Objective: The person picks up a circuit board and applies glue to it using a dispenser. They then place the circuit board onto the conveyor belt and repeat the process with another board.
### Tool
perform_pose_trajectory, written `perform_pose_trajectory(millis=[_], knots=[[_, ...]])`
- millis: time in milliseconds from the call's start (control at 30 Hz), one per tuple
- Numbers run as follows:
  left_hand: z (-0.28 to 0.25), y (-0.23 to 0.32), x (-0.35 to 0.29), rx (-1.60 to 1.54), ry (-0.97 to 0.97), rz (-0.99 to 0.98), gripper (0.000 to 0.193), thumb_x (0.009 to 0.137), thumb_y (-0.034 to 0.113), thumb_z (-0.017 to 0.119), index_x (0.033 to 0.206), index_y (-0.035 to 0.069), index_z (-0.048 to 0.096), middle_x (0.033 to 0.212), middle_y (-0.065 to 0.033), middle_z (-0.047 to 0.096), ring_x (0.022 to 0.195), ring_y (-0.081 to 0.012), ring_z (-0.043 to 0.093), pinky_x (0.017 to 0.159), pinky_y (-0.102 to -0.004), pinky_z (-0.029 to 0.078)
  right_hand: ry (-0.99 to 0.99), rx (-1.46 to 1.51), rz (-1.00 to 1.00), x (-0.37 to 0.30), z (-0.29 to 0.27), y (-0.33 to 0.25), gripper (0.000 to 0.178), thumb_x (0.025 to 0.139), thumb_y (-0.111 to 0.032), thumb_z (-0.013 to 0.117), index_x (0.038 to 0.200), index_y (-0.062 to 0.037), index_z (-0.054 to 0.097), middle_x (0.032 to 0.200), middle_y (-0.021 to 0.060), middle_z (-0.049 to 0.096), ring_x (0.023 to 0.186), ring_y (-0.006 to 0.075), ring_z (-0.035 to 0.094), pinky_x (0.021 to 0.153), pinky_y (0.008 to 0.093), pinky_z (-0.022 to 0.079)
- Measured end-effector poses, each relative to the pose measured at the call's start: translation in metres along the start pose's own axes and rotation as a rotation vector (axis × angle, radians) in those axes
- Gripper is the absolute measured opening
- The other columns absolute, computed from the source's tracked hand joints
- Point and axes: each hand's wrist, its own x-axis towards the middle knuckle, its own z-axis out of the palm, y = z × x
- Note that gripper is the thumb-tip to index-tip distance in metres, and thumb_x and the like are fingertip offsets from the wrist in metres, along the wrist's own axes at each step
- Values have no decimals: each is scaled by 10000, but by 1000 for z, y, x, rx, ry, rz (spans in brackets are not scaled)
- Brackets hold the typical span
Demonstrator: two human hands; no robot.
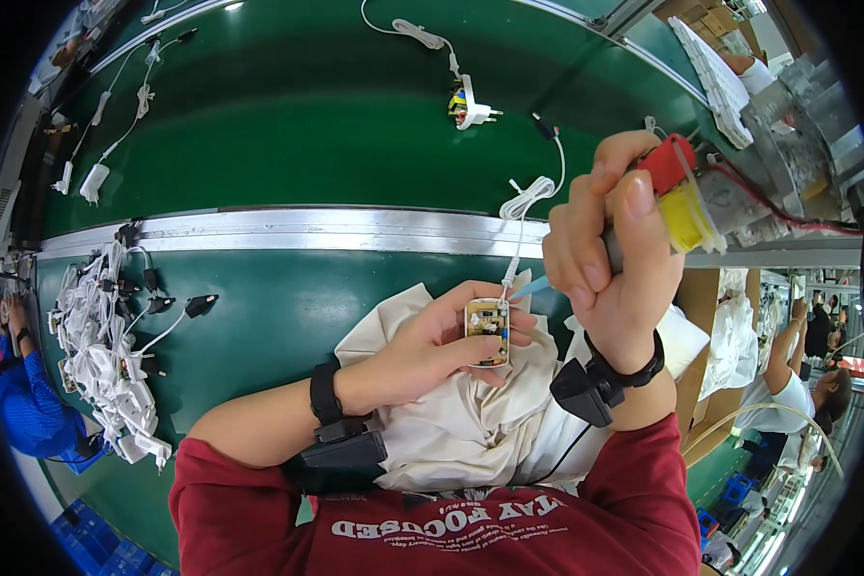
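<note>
My left hand holds a small white adapter housing, its open side up, so the circuit board inside shows. The thumb lies over the board's lower edge. A white cable runs from the housing's top toward a coiled bundle farther away. My right hand is closed around a tool with a tapered blue tip, which reaches the board's upper right corner; I cannot tell if they touch. Fingers hide most of the tool's body. Red and yellow parts show beside the fingertips. Beneath both hands lies cream cloth.
A heap of white cabled adapters lies at the left. Past a metal rail, a green surface carries an open plug adapter and other cables. At the right are a cardboard box and clear plastic pieces. Other people sit at both sides.
</note>
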Motion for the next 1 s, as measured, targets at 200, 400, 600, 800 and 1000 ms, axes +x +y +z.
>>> perform_pose_trajectory(millis=[200,400,600,800,1000], knots=[[0,-1,-1,-5,-20,30,427,921,40,478,1316,76,321,1266,-131,502,1148,-226,526,819,-326,548,-33,62,3,-5,0,3,202,911,-190,540,930,-31,417,542,-26,407,390,38,330,381,207,249],[2,-1,-1,-36,-16,27,391,933,44,459,1307,75,349,1220,-105,507,1158,-225,518,797,-324,553,-29,72,40,-5,-2,1,202,907,-180,546,929,-32,411,534,-25,415,392,36,332,382,204,251],[1,2,0,-162,48,13,408,925,37,457,1317,68,350,1245,-121,507,1149,-223,526,821,-344,548,-61,-135,74,-10,10,-11,304,956,-384,439,914,-94,356,450,-26,327,318,59,267,320,213,216],[-4,6,-3,-309,60,86,404,920,33,444,1314,63,360,1253,-130,506,1162,-222,519,824,-345,549,-104,-175,52,-16,13,-8,300,960,-382,427,896,-101,341,454,-27,334,320,58,267,322,210,226],[-5,6,-5,-310,44,113,388,922,38,435,1304,63,375,1249,-129,509,1167,-223,516,822,-342,548,-97,-118,94,-16,14,-6,303,956,-385,433,885,-106,337,449,-28,331,317,58,268,320,212,230]])
